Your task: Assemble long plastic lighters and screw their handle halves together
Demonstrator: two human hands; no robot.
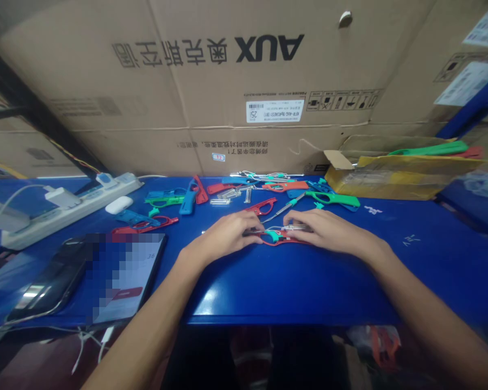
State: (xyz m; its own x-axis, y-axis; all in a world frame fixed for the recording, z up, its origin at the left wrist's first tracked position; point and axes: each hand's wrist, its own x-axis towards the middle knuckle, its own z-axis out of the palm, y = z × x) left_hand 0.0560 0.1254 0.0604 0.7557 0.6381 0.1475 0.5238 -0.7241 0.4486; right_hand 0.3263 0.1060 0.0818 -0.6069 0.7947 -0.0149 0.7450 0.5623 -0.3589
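Note:
Low over the blue table, both hands work on a red lighter shell half (299,240), laid sideways with its inside partly showing. My left hand (236,230) is closed on its narrow end, thumb below and fingers above. A teal trigger piece (274,236) sits in the shell's loop between the hands. My right hand (325,228) closes around the handle end, its fingers and thumb at a clear lighter fuel tank (297,228) lying along the shell. Just behind the hands are another red shell half (264,207) and a green lighter shell (333,199) with a metal rod.
Blue and red shells (189,197), clear tanks (228,196) and an orange shell (284,187) lie behind. An open carton (390,181) stands back right. A power strip (73,208), a white case (119,204), a phone (52,276) and a tablet-like device (126,281) occupy the left.

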